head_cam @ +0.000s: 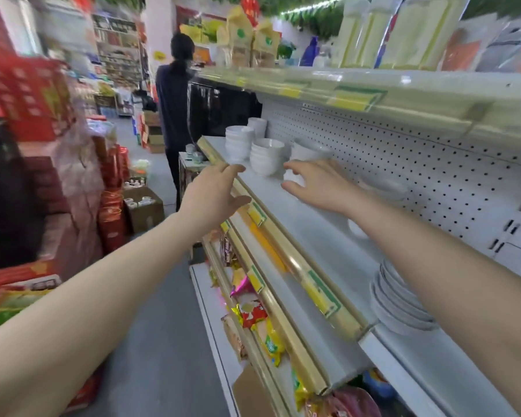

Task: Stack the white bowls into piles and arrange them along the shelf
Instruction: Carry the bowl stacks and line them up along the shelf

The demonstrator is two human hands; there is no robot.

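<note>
Piles of white bowls stand at the far end of the white shelf [310, 236]: one pile [237, 143], a second behind it [257, 124] and a third [266, 156] nearer me. My right hand [319, 185] reaches onto the shelf, its thumb and fingers curled round the base of another bowl pile [306, 152]. My left hand [214, 191] hovers open at the shelf's gold front rail, holding nothing. Blurred white bowls lie behind my right wrist [385, 188] and beside my forearm [357, 229].
A stack of shallow white dishes [400, 305] sits on the shelf near me. An upper shelf [373, 91] overhangs. Snack packets [253, 314] fill the shelves below. A person [173, 109] stands in the aisle ahead; boxes [142, 206] line the left side.
</note>
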